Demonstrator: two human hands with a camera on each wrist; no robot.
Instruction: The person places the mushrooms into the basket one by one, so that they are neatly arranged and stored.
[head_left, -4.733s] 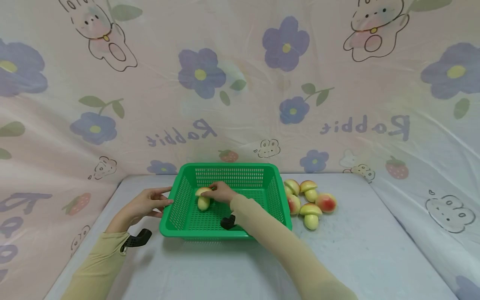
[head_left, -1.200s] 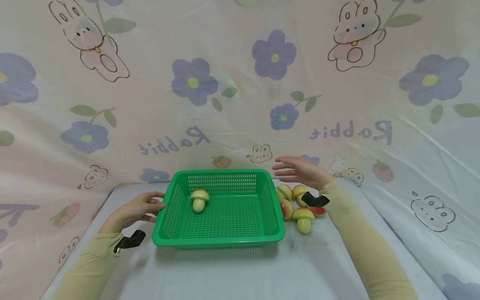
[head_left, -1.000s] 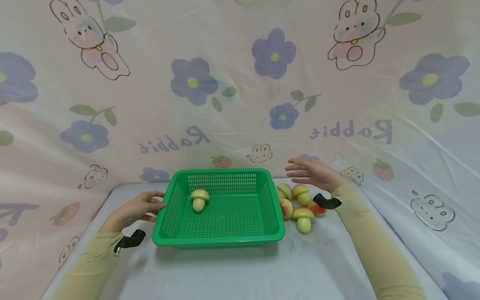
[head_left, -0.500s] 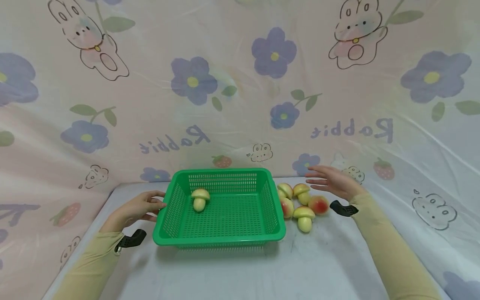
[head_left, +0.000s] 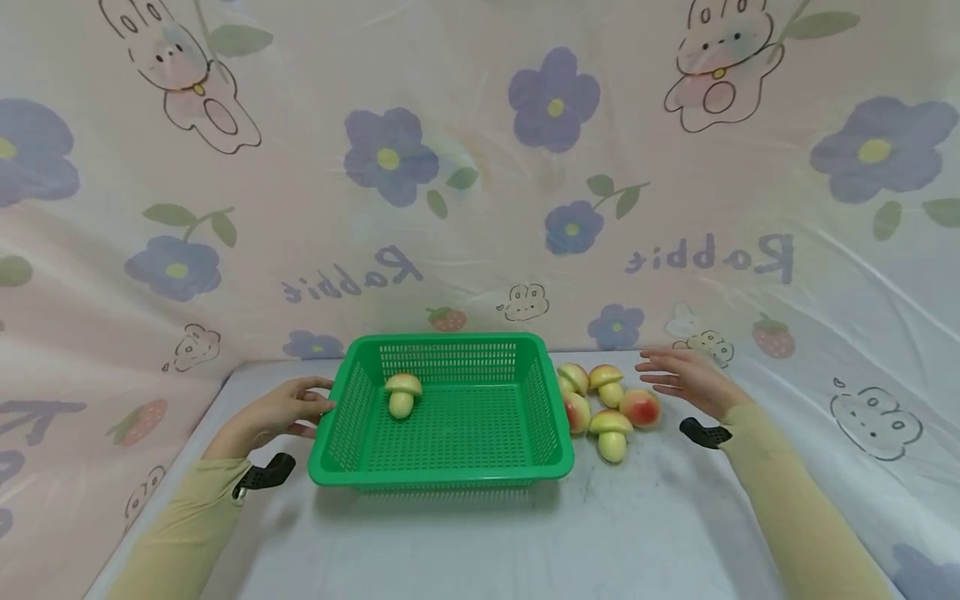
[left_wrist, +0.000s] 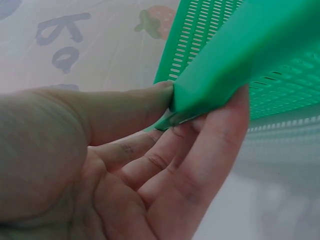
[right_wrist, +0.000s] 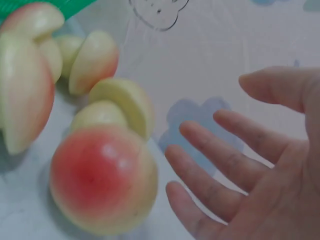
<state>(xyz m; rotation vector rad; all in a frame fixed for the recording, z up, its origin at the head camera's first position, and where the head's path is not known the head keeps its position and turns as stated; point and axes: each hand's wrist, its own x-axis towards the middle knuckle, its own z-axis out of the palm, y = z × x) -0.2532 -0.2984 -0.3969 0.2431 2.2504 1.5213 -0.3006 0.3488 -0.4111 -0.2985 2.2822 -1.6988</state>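
Note:
My left hand (head_left: 281, 412) grips the left rim of a green plastic basket (head_left: 442, 477); in the left wrist view the thumb (left_wrist: 132, 107) lies against the rim and the fingers reach under it. One toy mushroom (head_left: 402, 394), pale yellow with a reddish cap, lies in the basket near its left side. My right hand (head_left: 690, 381) hovers with fingers spread and holds nothing, to the right of several more mushrooms beside the basket. Nearest it in the right wrist view is a round red-and-yellow cap (right_wrist: 102, 177), with a mushroom (right_wrist: 131, 102) just behind.
Outside the basket's right wall sit a mushroom (head_left: 612, 435) in front, another mushroom (head_left: 606, 383) farther back, and a round reddish piece (head_left: 577, 412) close to the wall. A patterned curtain (head_left: 480, 242) hangs behind the white-covered table (head_left: 450, 550).
Earlier the right hand was at the mushroom inside the basket; it has let go, lifted out and moved right past the pile. The left hand keeps its place at the rim.

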